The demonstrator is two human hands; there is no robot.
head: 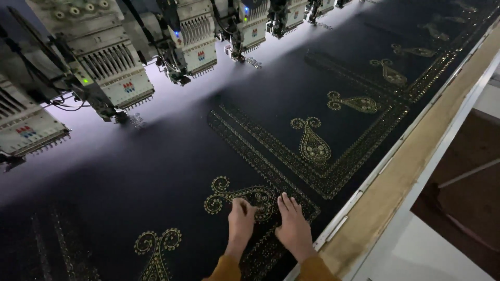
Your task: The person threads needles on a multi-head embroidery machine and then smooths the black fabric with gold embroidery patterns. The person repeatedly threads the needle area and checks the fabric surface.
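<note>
Dark navy fabric (pixel 172 171), stretched flat and taut across the machine bed, running lengthwise away from the viewer. Gold paisley motif (pixel 245 198) stitched on it: curled scroll at its left end, dotted fill, lying on its side. Left hand (pixel 242 221) rests on the motif's lower right part, fingers partly curled, fingertips down on the stitching. Right hand (pixel 293 226) lies flat just beside it, palm down, fingers together, over the gold border band (pixel 312 174) that runs diagonally along the cloth.
</note>
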